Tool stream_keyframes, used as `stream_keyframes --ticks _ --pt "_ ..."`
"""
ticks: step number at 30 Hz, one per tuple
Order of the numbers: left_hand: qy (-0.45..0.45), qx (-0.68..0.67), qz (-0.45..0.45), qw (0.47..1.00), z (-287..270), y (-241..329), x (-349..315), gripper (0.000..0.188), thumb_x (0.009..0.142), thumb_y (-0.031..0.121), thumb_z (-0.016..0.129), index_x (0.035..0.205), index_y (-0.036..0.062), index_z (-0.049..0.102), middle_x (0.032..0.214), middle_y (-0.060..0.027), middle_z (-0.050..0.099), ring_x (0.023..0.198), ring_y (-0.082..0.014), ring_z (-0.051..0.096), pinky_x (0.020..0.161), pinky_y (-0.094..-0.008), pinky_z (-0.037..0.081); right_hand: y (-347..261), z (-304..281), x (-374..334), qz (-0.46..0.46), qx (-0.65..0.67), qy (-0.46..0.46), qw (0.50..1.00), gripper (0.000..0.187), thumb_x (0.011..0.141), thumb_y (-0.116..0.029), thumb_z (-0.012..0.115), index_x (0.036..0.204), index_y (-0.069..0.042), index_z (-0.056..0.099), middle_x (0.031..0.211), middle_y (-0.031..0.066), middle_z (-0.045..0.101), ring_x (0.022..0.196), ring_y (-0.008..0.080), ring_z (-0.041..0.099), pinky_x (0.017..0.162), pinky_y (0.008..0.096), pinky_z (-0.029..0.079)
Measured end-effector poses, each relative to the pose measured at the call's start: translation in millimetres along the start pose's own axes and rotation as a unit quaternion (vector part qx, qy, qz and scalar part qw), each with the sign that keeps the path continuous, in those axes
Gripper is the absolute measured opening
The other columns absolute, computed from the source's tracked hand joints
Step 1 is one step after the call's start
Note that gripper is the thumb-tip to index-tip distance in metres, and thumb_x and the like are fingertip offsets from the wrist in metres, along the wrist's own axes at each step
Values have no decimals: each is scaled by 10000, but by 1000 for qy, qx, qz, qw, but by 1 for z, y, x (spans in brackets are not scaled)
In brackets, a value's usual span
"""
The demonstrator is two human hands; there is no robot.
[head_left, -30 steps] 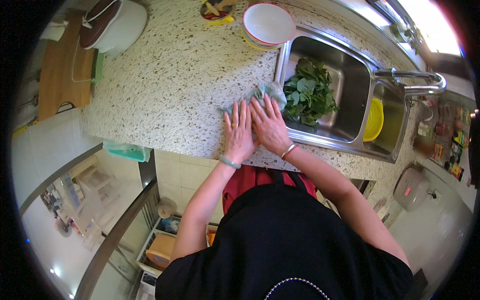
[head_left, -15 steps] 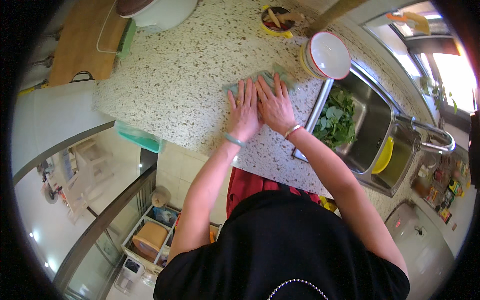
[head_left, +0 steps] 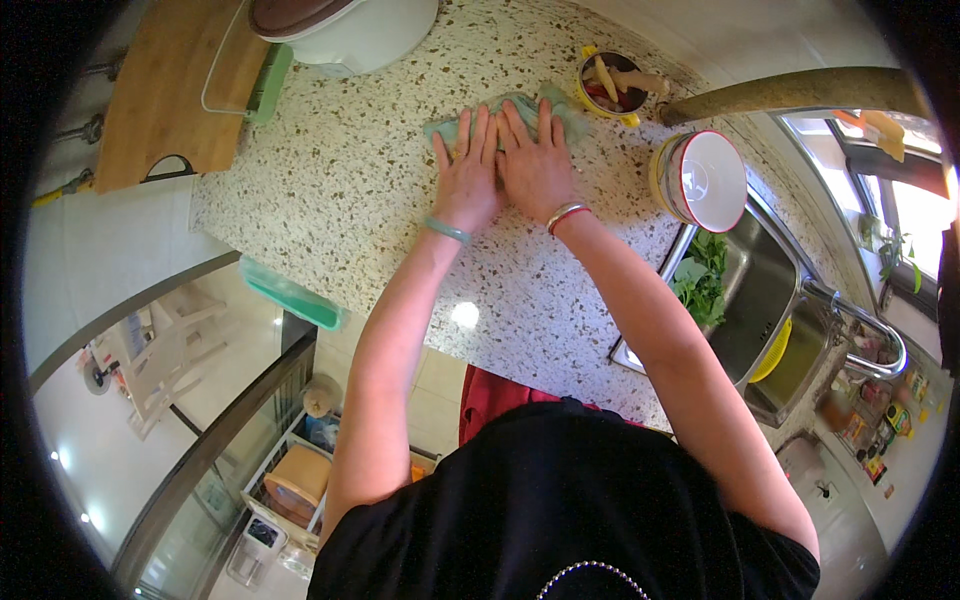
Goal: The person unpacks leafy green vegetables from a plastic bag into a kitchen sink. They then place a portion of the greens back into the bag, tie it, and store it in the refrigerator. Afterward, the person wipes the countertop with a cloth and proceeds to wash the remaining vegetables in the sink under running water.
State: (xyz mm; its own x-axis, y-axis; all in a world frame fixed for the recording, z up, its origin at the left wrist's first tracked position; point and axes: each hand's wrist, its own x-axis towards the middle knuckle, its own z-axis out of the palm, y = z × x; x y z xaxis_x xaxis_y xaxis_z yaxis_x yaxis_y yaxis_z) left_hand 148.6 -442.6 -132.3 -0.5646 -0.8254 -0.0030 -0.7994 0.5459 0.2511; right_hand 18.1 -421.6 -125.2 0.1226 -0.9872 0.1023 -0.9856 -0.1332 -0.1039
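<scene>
A pale green cloth lies flat on the speckled countertop. Both of my hands press down on it, side by side, palms down. My left hand has its fingers stretched out over the cloth's left part, with a jade-coloured bangle at the wrist. Beside it, my right hand is spread over the right part and wears a silver bangle and a red string. The thumbs meet or nearly meet. The cloth's middle is hidden under the fingers.
Right of the cloth are a small yellow-handled pot with root-like pieces and stacked bowls. The sink holds leafy greens and a yellow basin. At left stand a white cooker and a wooden board.
Both hands and the cloth have moved farther away across the counter, toward the back. My view has also shifted, so the bowls and sink sit farther right and lower. The fingers stay flat.
</scene>
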Motion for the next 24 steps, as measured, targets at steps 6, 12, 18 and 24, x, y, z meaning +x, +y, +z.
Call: stream_keyframes --ticks 6,12,18,24 --pt "38 74 1 997 10 -33 26 812 819 293 600 1464 41 174 1548 -105 87 1430 -283 56 1105 -582 58 -4 15 36 10 -17 15 1000 535 914 -334 452 1393 -107 380 1479 45 313 1322 474 238 1067 540 230" --pt "0 21 -15 1000 -4 -48 10 794 833 338 577 1465 61 184 1549 -99 90 1431 -278 54 1109 -571 68 -22 21 35 5 -6 -15 1000 538 928 -353 433 1409 -123 359 1496 40 283 1339 482 203 1071 553 211" --pt "-20 70 -100 992 -12 -72 -80 823 832 398 567 1466 54 168 1548 -107 91 1431 -298 34 1104 -581 52 -97 10 8 -78 7 -78 994 569 890 -369 506 1390 -121 396 1493 43 287 1352 470 188 1069 552 224" --pt "-43 90 -200 975 -22 -74 -199 853 814 366 583 1467 39 144 1542 -145 70 1427 -332 16 1089 -600 71 -178 7 -45 -188 65 -95 976 557 824 -368 580 1315 -114 508 1489 53 283 1362 471 147 1084 577 164"
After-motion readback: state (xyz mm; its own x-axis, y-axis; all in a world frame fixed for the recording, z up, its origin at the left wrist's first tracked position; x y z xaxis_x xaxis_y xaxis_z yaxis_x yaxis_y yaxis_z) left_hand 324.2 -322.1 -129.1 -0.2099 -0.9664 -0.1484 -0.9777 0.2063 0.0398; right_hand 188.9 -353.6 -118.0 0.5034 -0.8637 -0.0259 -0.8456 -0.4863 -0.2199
